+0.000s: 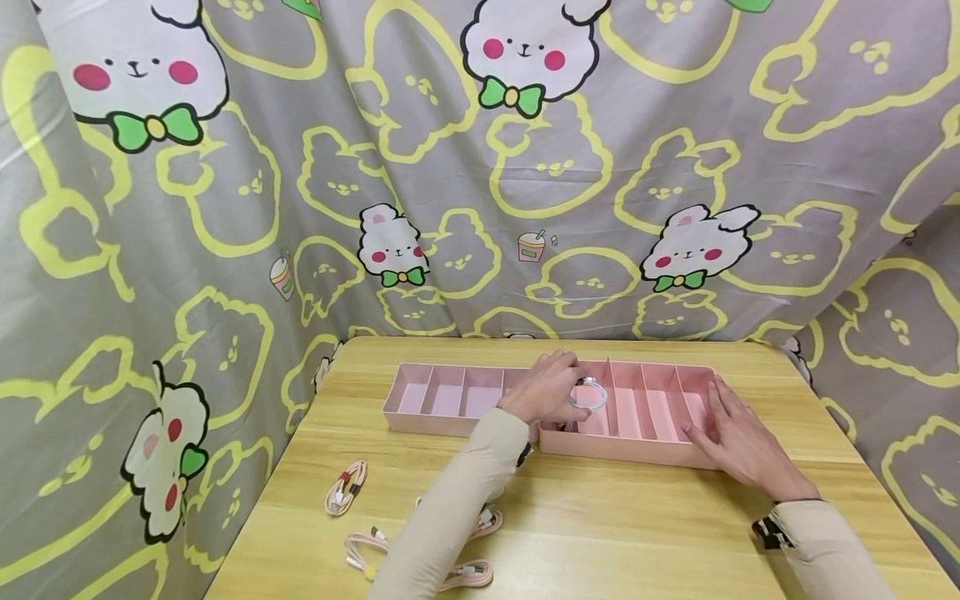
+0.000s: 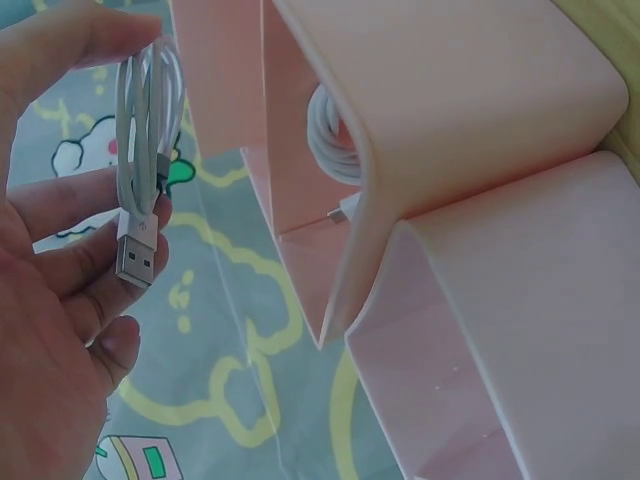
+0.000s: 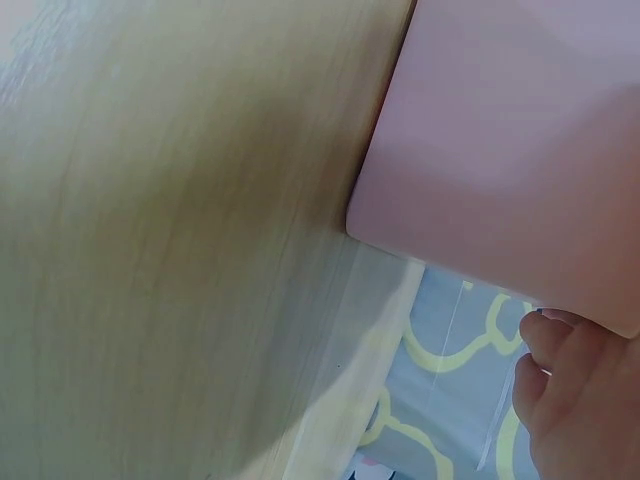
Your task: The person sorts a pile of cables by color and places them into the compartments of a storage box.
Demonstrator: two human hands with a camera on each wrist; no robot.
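Observation:
My left hand (image 1: 546, 387) pinches a coiled white USB cable (image 2: 140, 150) between thumb and fingers, its metal plug pointing down in the left wrist view. The hand is above the left part of a pink divided box (image 1: 630, 452). Another coiled white cable (image 2: 330, 140) sits inside an end compartment of that box. My right hand (image 1: 750, 442) holds the box's right end, fingers along the end wall and thumb over the near rim. In the right wrist view, its fingers (image 3: 545, 340) are at the box's edge.
A paler pink divided box (image 1: 423, 422) stands end to end with the first, on its left. Several coiled pink cables, one with a red tie (image 1: 345, 487), lie on the wooden table (image 1: 600, 533) at front left. A patterned curtain (image 1: 465, 167) hangs behind.

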